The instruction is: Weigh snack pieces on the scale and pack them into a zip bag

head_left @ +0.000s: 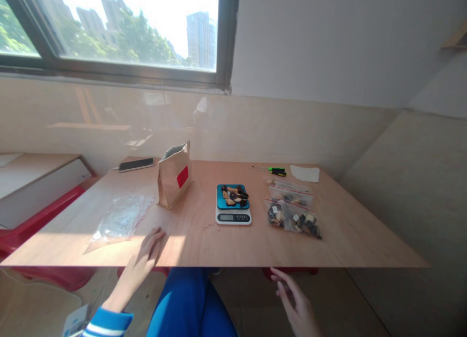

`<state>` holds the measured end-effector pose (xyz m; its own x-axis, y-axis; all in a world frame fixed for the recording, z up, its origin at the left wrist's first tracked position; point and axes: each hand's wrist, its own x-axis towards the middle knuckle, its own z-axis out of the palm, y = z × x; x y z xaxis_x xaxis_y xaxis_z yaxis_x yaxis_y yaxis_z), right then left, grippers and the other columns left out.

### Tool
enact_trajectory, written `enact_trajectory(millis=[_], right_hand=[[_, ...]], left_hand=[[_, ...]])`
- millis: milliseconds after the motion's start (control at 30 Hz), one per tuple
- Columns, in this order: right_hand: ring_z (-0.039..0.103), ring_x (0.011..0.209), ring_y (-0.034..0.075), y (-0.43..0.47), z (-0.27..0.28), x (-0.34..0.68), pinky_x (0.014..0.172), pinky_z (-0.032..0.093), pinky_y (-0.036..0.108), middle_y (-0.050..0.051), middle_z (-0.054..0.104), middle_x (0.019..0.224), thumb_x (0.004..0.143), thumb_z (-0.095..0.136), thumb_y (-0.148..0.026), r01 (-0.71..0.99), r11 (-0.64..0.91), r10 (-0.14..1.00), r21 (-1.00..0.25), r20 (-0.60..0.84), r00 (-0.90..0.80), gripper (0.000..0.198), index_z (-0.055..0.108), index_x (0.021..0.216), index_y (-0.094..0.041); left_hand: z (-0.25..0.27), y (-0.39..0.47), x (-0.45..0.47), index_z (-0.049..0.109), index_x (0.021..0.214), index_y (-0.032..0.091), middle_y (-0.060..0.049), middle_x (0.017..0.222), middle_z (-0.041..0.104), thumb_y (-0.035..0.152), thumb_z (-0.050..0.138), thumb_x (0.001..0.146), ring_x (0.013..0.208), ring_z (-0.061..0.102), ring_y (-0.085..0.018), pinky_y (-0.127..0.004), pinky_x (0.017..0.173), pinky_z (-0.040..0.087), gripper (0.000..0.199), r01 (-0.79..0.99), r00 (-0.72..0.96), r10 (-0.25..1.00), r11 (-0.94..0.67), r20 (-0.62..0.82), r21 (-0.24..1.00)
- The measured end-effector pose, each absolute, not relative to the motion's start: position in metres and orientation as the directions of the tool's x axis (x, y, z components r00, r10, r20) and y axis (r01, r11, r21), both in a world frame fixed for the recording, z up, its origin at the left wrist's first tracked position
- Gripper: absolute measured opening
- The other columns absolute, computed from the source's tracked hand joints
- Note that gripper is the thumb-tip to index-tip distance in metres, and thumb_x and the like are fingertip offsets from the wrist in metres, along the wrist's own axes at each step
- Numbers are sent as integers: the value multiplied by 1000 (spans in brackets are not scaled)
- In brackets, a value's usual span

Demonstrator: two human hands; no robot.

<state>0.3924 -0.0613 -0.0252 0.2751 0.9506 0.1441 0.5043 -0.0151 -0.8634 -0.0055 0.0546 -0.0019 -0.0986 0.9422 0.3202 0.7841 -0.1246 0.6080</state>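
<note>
My left hand lies with its fingers stretched on the front edge of the table, just right of a pile of clear plastic bags. Below the table edge on the right hangs my right hand, its fingers apart and holding nothing. Between and beyond them stands a small digital scale with a blue top. Dark and tan dried pieces, perhaps sliced mushroom, lie heaped on it. The scale's reading is too small to make out. Several zip bags filled with similar pieces lie to its right.
An upright kraft paper bag with a red label stands open at the top, left of the scale. At the back lie a phone, screwdrivers and a white paper. Red stools show beneath the wooden table.
</note>
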Motion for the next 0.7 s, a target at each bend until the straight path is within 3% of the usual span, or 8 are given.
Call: enact_trajectory(millis=[100, 233, 300, 367, 433, 533, 700], right_hand=[[71, 86, 20, -61, -23, 387, 72, 58, 24, 10, 73, 99, 85, 50, -44, 499, 19, 968, -867, 141, 207, 33, 70, 102, -23], [70, 92, 19, -60, -19, 381, 76, 58, 24, 9, 72, 100, 87, 49, -37, 508, 74, 977, -858, 165, 136, 29, 70, 102, -24], [70, 90, 19, -60, -17, 380, 75, 58, 24, 9, 72, 98, 87, 49, -36, 516, 90, 977, -852, 177, 121, 28, 70, 101, -24], [70, 90, 20, -60, -16, 380, 74, 58, 24, 9, 72, 97, 87, 49, -35, 520, 97, 978, -849, 178, 109, 28, 71, 100, -24], [70, 90, 20, -60, -15, 380, 74, 58, 24, 9, 72, 97, 88, 49, -35, 522, 102, 979, -847, 178, 97, 28, 71, 99, -24], [71, 89, 20, -61, -10, 378, 75, 58, 24, 9, 72, 95, 88, 48, -36, 537, 115, 978, -836, 191, 88, 28, 72, 97, -23], [70, 89, 19, -58, 7, 360, 80, 57, 24, 8, 72, 94, 90, 47, -35, 545, 186, 971, -817, 238, 26, 28, 72, 95, -24]], left_hand=[[-9, 50, -8, 63, 105, 33, 1, 124, 65, 34, 42, 84, 119, 58, -23, -36, 102, 45, 30, 733, -26, 965, -158, 260, 661], [17, 67, 0, 64, 95, 25, -5, 98, 72, 30, 42, 81, 96, 67, -27, -41, 89, 51, 26, 734, -120, 972, -51, 203, 677], [43, 81, 9, 62, 101, 22, -6, 101, 71, 29, 42, 81, 94, 67, -26, -41, 88, 51, 29, 723, -207, 941, -36, 267, 690], [74, 99, 17, 53, 117, 20, -7, 122, 63, 33, 38, 85, 109, 60, -23, -41, 97, 46, 37, 718, -283, 891, -48, 356, 694], [109, 121, 25, 41, 128, 29, 2, 139, 51, 41, 34, 89, 122, 50, -19, -41, 103, 42, 41, 727, -310, 842, -90, 442, 680], [156, 160, 34, 37, 129, 30, 8, 140, 49, 50, 32, 90, 120, 49, -16, -43, 103, 42, 44, 756, -347, 753, -129, 559, 642], [182, 202, 44, 54, 116, 18, 3, 121, 66, 51, 41, 87, 105, 57, -16, -33, 96, 44, 46, 702, -144, 943, -117, 300, 703]])
